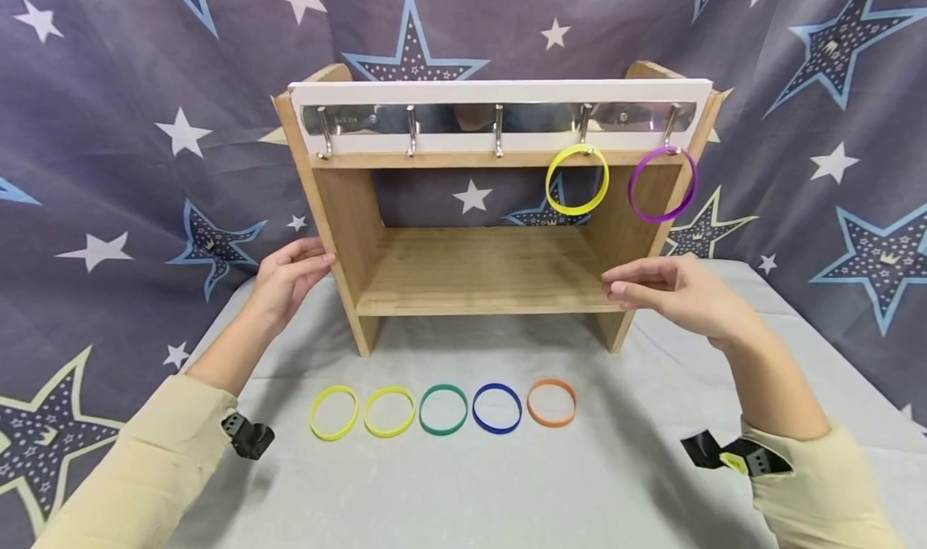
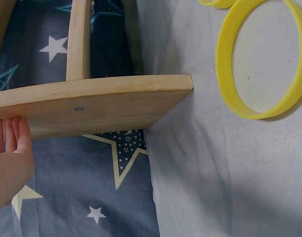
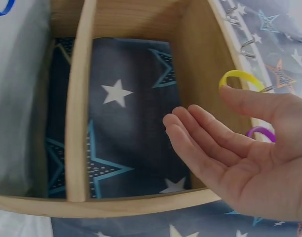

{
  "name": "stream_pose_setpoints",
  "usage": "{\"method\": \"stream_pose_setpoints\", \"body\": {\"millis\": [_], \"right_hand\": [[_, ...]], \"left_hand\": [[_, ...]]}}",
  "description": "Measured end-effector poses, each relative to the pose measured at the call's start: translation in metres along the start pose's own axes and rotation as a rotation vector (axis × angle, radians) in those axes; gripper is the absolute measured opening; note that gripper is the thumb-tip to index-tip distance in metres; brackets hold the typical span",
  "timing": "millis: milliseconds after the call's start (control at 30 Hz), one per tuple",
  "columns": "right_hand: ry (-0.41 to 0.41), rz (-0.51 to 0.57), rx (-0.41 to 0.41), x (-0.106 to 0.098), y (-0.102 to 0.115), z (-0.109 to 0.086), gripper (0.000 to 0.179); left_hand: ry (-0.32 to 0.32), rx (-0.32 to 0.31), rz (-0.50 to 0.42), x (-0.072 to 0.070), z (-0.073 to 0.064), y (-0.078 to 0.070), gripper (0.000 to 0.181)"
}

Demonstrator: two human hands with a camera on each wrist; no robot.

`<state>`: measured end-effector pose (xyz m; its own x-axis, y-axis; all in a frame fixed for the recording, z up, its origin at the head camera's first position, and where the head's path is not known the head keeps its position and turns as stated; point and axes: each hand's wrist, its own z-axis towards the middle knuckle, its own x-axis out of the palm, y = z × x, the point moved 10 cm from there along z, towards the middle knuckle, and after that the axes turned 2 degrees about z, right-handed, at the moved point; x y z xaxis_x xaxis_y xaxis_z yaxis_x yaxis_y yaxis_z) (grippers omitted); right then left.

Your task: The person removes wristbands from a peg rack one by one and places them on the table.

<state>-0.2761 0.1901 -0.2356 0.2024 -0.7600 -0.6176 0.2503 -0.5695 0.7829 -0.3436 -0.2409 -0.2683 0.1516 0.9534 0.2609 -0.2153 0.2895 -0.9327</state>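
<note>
A wooden shelf rack (image 1: 478, 271) stands upright, with a metal hook strip (image 1: 539, 119) on a white board along its top front. From the two rightmost hooks hang a yellow wristband (image 1: 550, 188) and a purple wristband (image 1: 632, 199). My left hand (image 1: 284, 285) touches the outer side of the rack's left panel with straight fingers, as the left wrist view also shows. Near the right panel, my right hand (image 1: 688, 295) hovers in front with fingers extended and nothing in its palm (image 3: 254, 177).
On the grey cloth in front of the rack lies a row of wristbands: two yellow, the left one (image 1: 313, 420) and its neighbour (image 1: 367, 420), then green (image 1: 423, 420), blue (image 1: 476, 418) and orange (image 1: 532, 412). A star-patterned curtain (image 1: 145, 203) hangs behind.
</note>
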Motion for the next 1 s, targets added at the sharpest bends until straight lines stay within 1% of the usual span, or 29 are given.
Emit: {"method": "stream_pose_setpoints", "body": {"millis": [100, 167, 333, 633, 700, 900, 1000], "right_hand": [[-0.038, -0.038, -0.011, -0.006, 0.008, -0.003, 0.035], [-0.056, -0.044, -0.015, -0.01, 0.014, -0.004, 0.035], [-0.077, -0.04, -0.041, -0.017, 0.027, -0.005, 0.035], [-0.113, -0.028, -0.06, -0.032, 0.043, -0.002, 0.037], [-0.124, -0.021, -0.075, -0.036, 0.047, -0.001, 0.037], [-0.155, 0.056, -0.13, -0.045, 0.058, 0.003, 0.034], [-0.185, 0.11, -0.137, -0.049, 0.061, 0.004, 0.029]], "left_hand": [[0.001, 0.001, -0.002, 0.0, 0.0, 0.0, 0.023], [0.002, 0.001, -0.006, 0.0, 0.0, 0.0, 0.024], [0.002, 0.001, -0.018, 0.0, 0.0, 0.0, 0.025], [0.0, -0.008, -0.006, -0.001, 0.0, 0.001, 0.024], [-0.001, -0.009, -0.005, -0.001, 0.0, 0.001, 0.024], [-0.003, -0.01, -0.021, -0.001, 0.0, 0.001, 0.023], [-0.004, -0.011, -0.021, -0.001, 0.0, 0.001, 0.023]]}}
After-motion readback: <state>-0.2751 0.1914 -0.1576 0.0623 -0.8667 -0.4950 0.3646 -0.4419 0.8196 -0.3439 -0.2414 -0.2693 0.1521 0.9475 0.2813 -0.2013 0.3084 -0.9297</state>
